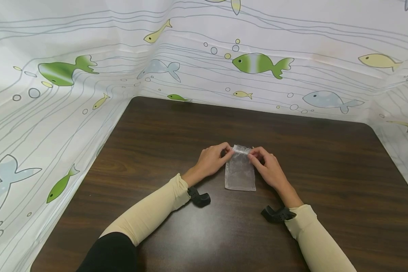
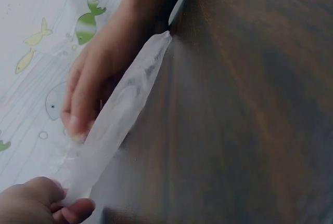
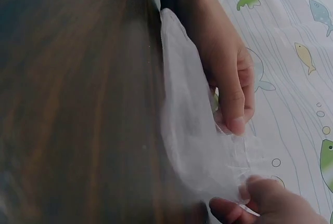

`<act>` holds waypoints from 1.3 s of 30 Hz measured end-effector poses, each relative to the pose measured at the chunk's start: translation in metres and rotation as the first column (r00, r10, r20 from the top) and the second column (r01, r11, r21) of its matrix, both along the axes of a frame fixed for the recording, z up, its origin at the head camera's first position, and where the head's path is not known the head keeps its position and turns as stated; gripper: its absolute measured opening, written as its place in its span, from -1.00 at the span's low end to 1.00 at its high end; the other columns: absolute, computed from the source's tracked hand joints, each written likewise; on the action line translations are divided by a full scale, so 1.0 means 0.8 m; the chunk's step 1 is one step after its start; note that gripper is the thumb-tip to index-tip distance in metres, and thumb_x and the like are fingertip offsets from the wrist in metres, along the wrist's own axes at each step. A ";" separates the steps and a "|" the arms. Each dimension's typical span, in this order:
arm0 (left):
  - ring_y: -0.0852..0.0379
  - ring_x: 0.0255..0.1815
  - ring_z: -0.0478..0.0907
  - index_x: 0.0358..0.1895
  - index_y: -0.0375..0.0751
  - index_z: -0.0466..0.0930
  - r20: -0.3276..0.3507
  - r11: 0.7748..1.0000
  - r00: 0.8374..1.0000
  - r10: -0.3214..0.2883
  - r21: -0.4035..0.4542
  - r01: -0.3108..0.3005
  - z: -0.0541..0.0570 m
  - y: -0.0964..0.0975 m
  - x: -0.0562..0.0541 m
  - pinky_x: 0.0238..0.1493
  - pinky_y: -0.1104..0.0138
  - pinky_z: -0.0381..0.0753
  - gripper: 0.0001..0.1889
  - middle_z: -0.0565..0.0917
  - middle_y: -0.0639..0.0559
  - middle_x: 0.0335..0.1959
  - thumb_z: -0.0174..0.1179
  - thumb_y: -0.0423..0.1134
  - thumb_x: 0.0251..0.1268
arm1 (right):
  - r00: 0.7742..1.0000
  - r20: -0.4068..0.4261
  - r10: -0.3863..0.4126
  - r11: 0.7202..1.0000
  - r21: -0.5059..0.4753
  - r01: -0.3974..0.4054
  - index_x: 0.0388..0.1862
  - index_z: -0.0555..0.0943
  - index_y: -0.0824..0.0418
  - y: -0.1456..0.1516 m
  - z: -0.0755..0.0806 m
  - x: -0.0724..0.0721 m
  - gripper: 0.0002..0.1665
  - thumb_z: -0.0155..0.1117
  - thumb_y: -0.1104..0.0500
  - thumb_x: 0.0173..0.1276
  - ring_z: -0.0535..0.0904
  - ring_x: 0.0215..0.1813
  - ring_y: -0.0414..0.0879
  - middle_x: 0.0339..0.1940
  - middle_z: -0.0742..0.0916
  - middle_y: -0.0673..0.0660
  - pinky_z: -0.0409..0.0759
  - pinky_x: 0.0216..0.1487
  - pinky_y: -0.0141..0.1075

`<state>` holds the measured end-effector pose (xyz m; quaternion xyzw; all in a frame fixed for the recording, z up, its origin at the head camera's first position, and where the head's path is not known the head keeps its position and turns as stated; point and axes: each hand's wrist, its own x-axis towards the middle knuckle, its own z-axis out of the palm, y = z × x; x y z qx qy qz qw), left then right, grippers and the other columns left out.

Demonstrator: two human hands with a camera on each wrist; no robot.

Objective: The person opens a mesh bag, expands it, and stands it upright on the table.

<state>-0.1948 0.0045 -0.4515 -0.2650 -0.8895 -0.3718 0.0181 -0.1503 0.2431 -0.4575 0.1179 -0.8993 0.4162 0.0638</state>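
Note:
A small clear plastic bag (image 1: 240, 175) lies near the middle of the dark table, its far end gathered or folded over. My left hand (image 1: 213, 159) pinches the left corner of that far end between thumb and fingers. At the opposite corner, my right hand (image 1: 266, 166) pinches the bag the same way. The left wrist view shows the bag (image 2: 125, 112) slanting between the left hand (image 2: 44, 203) and the right hand beyond. In the right wrist view the bag (image 3: 187, 104) looks whitish and crinkled, with the right hand (image 3: 270, 203) at its near corner. Nothing shows inside the bag.
The dark wood-grain table (image 1: 149, 128) has rounded far corners. A white sheet (image 1: 197, 49) printed with fish hangs behind it and along both sides. Each wrist carries a black camera mount (image 1: 200, 197), and light sleeves cover the forearms.

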 end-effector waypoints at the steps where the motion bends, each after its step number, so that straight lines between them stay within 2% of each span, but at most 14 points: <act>1: 0.22 -0.49 0.46 -0.12 0.04 0.67 0.001 1.000 1.000 0.001 0.003 -0.001 0.000 0.000 0.000 -0.39 0.32 0.40 -0.82 0.71 0.14 -0.40 0.15 -0.01 0.59 | 1.000 0.001 0.002 1.000 0.010 -0.002 -0.01 0.63 0.15 0.000 0.000 0.000 -0.82 0.19 0.07 0.63 0.51 -0.31 -0.19 -0.33 0.71 0.07 0.35 -0.09 -0.27; 9: 0.24 -0.53 0.42 -0.15 0.03 0.68 -0.004 1.000 1.000 0.007 0.028 -0.007 0.002 0.000 0.000 -0.44 0.36 0.33 -0.84 0.67 0.13 -0.46 0.18 -0.03 0.58 | 0.999 -0.037 -0.004 0.999 0.035 0.005 -0.08 0.66 0.16 0.000 0.000 -0.003 -0.84 0.22 0.11 0.61 0.50 -0.35 -0.22 -0.39 0.72 0.05 0.37 -0.22 -0.31; 18: 0.26 -0.55 0.39 -0.17 0.02 0.67 -0.013 0.999 1.000 0.020 0.045 -0.019 0.002 0.001 0.000 -0.46 0.38 0.31 -0.85 0.65 0.13 -0.49 0.18 -0.07 0.58 | 1.000 -0.017 -0.019 1.000 0.008 0.019 -0.09 0.63 0.19 0.000 0.002 -0.003 -0.82 0.20 0.10 0.62 0.53 -0.32 -0.22 -0.38 0.73 0.08 0.40 -0.17 -0.34; 27: 0.27 -0.53 0.42 -0.16 0.04 0.68 -0.004 0.998 1.000 0.027 0.059 -0.026 0.003 0.000 0.000 -0.43 0.36 0.37 -0.83 0.71 0.14 -0.40 0.14 -0.05 0.60 | 1.000 -0.005 -0.025 1.000 -0.018 0.025 -0.07 0.62 0.19 0.000 0.003 -0.001 -0.80 0.17 0.07 0.64 0.53 -0.27 -0.20 -0.37 0.72 0.08 0.40 -0.11 -0.34; 32: 0.23 -0.51 0.43 -0.10 0.02 0.70 0.028 0.999 1.000 0.014 0.049 -0.015 0.003 -0.001 0.001 -0.42 0.36 0.34 -0.75 0.70 0.13 -0.40 0.08 0.00 0.64 | 1.000 0.009 -0.030 0.998 -0.048 0.030 -0.05 0.60 0.18 0.000 0.002 0.000 -0.78 0.14 0.04 0.66 0.53 -0.27 -0.17 -0.36 0.72 0.09 0.41 -0.14 -0.35; 39: 0.26 -0.51 0.43 -0.08 0.02 0.72 0.008 0.999 1.000 0.005 0.035 -0.006 0.000 -0.002 0.000 -0.40 0.37 0.35 -0.79 0.72 0.14 -0.38 0.12 -0.04 0.62 | 1.000 0.006 -0.031 0.999 -0.041 0.031 -0.02 0.63 0.17 -0.001 0.002 0.001 -0.78 0.20 0.05 0.63 0.53 -0.27 -0.19 -0.31 0.72 0.10 0.44 -0.18 -0.38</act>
